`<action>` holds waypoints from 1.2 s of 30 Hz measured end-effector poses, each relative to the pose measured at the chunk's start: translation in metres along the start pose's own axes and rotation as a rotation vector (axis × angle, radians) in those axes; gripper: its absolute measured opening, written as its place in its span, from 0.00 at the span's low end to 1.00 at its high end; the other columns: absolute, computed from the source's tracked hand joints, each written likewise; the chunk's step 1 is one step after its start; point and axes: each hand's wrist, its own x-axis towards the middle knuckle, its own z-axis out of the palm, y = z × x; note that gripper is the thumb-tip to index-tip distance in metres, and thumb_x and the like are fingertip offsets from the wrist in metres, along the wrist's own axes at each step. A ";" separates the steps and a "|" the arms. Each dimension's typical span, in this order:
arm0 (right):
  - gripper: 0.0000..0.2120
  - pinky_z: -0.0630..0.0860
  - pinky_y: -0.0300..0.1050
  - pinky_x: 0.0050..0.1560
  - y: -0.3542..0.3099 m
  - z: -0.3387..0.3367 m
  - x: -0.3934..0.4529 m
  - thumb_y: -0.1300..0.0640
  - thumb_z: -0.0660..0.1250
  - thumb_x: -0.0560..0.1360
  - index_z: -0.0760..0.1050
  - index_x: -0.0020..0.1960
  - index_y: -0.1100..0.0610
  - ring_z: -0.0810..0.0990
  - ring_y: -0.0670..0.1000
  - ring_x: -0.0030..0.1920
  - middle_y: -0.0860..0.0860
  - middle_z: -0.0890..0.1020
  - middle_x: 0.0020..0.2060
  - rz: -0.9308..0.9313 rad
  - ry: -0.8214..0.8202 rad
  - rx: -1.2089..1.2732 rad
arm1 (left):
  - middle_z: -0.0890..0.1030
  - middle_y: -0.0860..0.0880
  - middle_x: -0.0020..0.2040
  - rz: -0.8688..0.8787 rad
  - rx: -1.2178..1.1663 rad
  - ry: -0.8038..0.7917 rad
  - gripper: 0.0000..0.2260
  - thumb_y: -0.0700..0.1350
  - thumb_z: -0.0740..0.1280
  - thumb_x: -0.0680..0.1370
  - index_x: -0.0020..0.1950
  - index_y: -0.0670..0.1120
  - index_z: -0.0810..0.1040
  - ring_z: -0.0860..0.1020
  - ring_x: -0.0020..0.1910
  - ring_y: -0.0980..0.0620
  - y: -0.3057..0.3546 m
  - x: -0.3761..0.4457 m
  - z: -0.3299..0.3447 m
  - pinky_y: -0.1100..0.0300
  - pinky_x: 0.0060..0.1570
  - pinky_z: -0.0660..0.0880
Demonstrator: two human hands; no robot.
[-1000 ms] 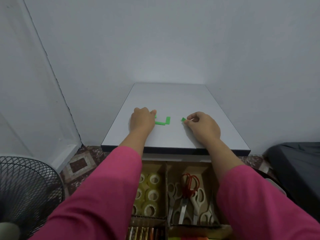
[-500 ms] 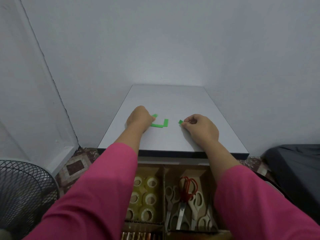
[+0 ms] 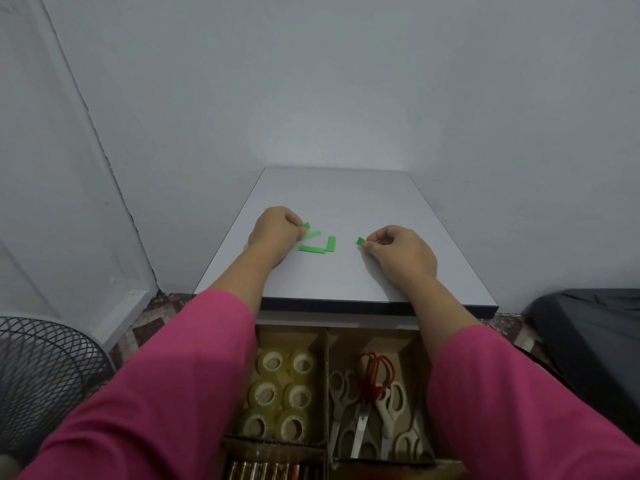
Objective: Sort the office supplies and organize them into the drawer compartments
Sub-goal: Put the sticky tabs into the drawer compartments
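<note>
The open cardboard drawer with its compartments lies nearest, below the edge of the desk. In its left compartment stand six rolls of clear yellowish tape in two rows, and in the right compartment lie white-handled scissors with one red-handled pair of scissors on top of them. At the bottom edge a row of shiny metallic cylinders shows in another compartment; what they are I cannot tell. Compared with half a second ago the drawer appears a little higher in the view, so less of this row was visible then.

Two pink sleeves reach forward over the drawer onto the flat grey desk top. On it the right hand is curled and pinches a small green paper piece between thumb and fingertips, the same as before. The left hand is also curled, and it pinches a green paper strip at its fingertips. A second, paler green strip now shows just beside the fingers, which was not visible half a second ago. Between the two hands two more green strips lie flat on the desk in an L shape, unmoved.

To the left stands a black wire fan guard, and to the right is a dark cloth-covered object.
</note>
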 end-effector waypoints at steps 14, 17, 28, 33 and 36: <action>0.06 0.67 0.41 0.38 0.000 0.001 0.001 0.46 0.68 0.73 0.79 0.45 0.46 0.77 0.46 0.45 0.42 0.80 0.43 0.002 0.002 0.000 | 0.80 0.45 0.52 -0.076 0.472 -0.064 0.12 0.50 0.71 0.73 0.48 0.43 0.76 0.76 0.55 0.44 0.024 0.011 0.018 0.54 0.52 0.74; 0.06 0.66 0.40 0.36 0.001 0.001 0.001 0.45 0.68 0.73 0.79 0.45 0.46 0.77 0.45 0.44 0.42 0.80 0.43 0.000 0.005 0.002 | 0.80 0.43 0.55 -0.091 0.537 -0.113 0.14 0.49 0.71 0.73 0.39 0.44 0.69 0.77 0.53 0.44 0.028 0.013 0.016 0.56 0.49 0.73; 0.05 0.67 0.40 0.36 0.000 0.000 0.000 0.46 0.68 0.73 0.79 0.45 0.46 0.77 0.45 0.44 0.42 0.80 0.43 0.002 -0.001 -0.003 | 0.72 0.45 0.44 -0.079 0.581 -0.192 0.15 0.44 0.71 0.74 0.37 0.43 0.65 0.75 0.50 0.44 0.036 0.010 0.010 0.56 0.47 0.73; 0.06 0.65 0.38 0.34 0.000 0.000 0.000 0.46 0.68 0.73 0.79 0.46 0.47 0.76 0.45 0.44 0.41 0.80 0.42 -0.003 0.002 -0.001 | 0.78 0.43 0.46 0.001 0.245 -0.176 0.04 0.37 0.71 0.73 0.46 0.42 0.77 0.76 0.46 0.45 0.023 0.006 0.005 0.56 0.49 0.76; 0.06 0.66 0.39 0.35 0.000 0.000 0.000 0.46 0.68 0.73 0.79 0.46 0.47 0.77 0.45 0.44 0.41 0.80 0.43 0.002 0.001 0.005 | 0.79 0.40 0.47 -0.042 -0.117 -0.233 0.05 0.33 0.72 0.72 0.47 0.38 0.80 0.79 0.48 0.45 0.020 -0.008 -0.010 0.57 0.50 0.78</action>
